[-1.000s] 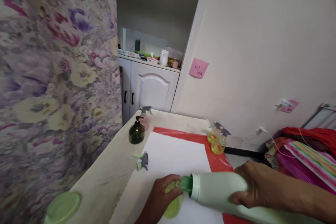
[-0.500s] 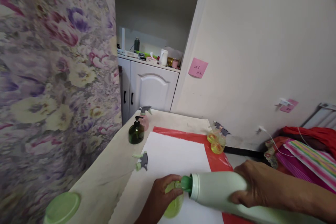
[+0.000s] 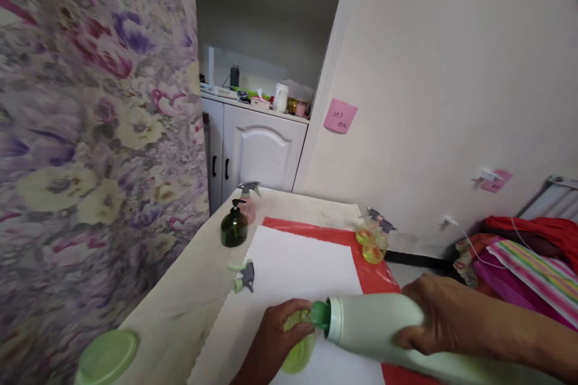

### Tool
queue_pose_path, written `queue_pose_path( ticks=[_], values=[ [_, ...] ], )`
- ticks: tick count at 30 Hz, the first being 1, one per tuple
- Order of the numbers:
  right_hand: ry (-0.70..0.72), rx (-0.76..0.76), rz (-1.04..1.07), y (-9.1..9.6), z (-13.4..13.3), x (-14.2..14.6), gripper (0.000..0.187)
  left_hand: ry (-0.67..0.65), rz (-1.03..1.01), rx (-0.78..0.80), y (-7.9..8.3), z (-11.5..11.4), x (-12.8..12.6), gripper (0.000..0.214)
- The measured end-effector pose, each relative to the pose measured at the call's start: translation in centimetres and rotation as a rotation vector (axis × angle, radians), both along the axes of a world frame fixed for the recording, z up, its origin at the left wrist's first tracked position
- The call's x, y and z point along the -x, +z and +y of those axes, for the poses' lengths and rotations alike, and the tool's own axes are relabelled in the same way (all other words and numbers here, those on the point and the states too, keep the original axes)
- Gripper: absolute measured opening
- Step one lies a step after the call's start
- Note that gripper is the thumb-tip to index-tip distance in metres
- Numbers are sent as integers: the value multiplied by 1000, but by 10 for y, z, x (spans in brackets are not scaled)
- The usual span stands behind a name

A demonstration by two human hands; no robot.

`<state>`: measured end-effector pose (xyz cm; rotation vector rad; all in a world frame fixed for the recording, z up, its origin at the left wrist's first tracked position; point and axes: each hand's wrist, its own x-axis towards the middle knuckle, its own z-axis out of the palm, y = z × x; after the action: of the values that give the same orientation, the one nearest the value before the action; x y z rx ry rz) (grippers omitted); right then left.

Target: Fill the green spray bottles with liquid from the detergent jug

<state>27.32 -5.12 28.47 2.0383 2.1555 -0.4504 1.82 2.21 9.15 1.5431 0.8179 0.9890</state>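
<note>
From the head camera, the big bottle (image 3: 379, 328) is pale green and lies tipped on its side, low over the white sheet (image 3: 298, 258) on the bench (image 3: 180, 307). It looks like smooth plastic. I think it is heavy if it is full, and a bit slippery, so the wide middle is the best place to hold it. The right hand (image 3: 440, 316) does just that, with its fingers (image 3: 409, 343) curled round the body.

The bottle's green spout (image 3: 320, 314) touches the top of the small yellow-green bottle (image 3: 298, 352). This little one looks light and thin, easy to squash or knock over. The left hand (image 3: 271, 346) holds it, fingers (image 3: 301, 331) bent close round its top.

A loose spray top (image 3: 244, 277) lies near on the sheet. A dark green pump bottle (image 3: 235, 228) stands farther back.
</note>
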Motion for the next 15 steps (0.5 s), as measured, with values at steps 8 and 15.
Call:
queue_pose_path(
  ticks=[8,15],
  values=[
    [-9,-3,-10,1,1,3,31,3,0,11,-2,-2,2,20],
    [-2,-11,4,0,1,2,30,-9,-14,0,-4,0,1,18]
  ],
)
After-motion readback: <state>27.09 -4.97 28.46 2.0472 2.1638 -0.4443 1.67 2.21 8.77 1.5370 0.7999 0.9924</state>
